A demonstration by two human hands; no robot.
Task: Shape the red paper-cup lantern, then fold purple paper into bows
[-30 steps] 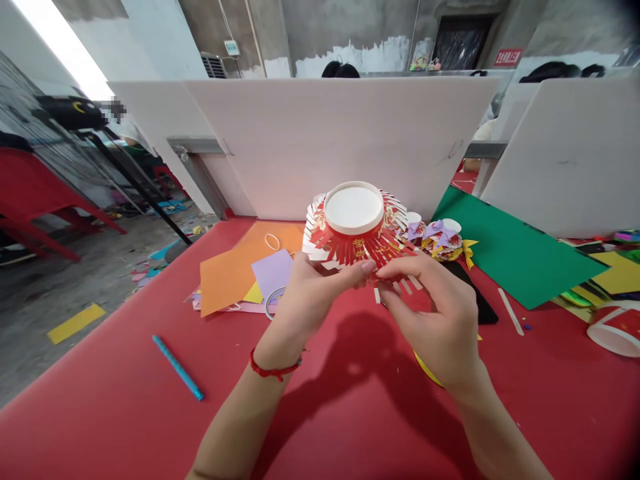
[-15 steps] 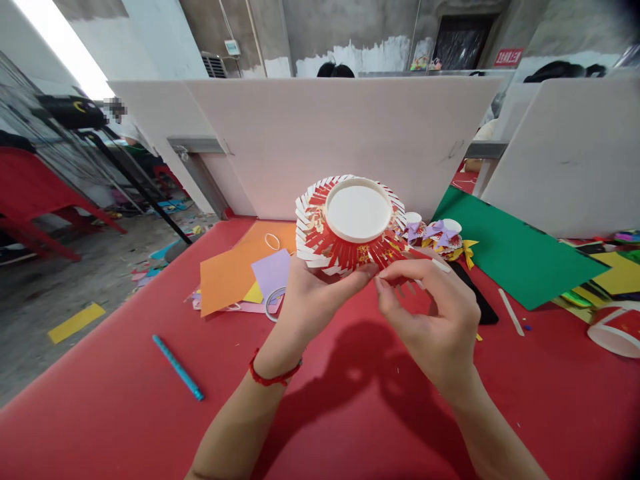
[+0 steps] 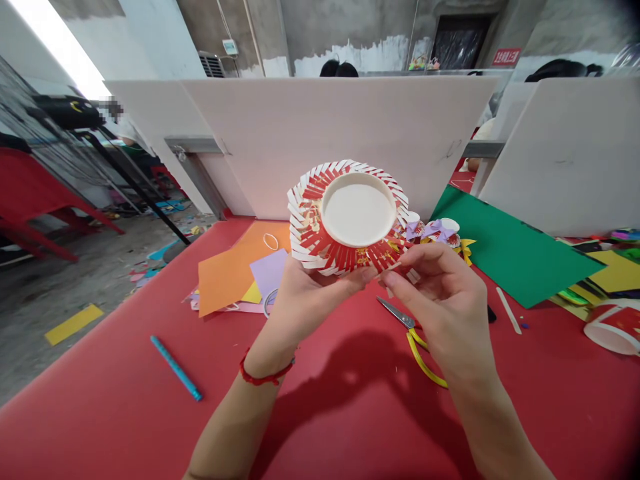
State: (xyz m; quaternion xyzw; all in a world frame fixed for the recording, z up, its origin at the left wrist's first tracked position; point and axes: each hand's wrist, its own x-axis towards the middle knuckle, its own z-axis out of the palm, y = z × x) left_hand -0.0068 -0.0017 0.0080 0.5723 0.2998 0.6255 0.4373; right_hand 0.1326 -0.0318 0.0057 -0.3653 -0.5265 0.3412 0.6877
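Observation:
A red and white paper cup (image 3: 357, 212) faces me bottom first, its wall cut into many narrow strips that fan out and are folded over around the round white base. My left hand (image 3: 320, 293) is closed on its lower left rim, thumb in front. At the lower right edge my right hand (image 3: 435, 300) pinches one of the strips between thumb and forefinger. Below that hand, scissors (image 3: 407, 327) with yellow handles lie on the red table (image 3: 330, 427), partly hidden by the hand.
Orange (image 3: 225, 283) and purple paper sheets (image 3: 270, 272) lie at left, near a blue pen (image 3: 176, 369). Small cup ornaments (image 3: 443, 231), a green sheet (image 3: 525, 253) and another cut cup (image 3: 615, 327) are at right. A white partition (image 3: 325, 127) stands behind.
The cup has risen slightly and tipped so its base faces me more. My right hand has shifted down and right, fingers nearer the rim. The scissors now show beneath it.

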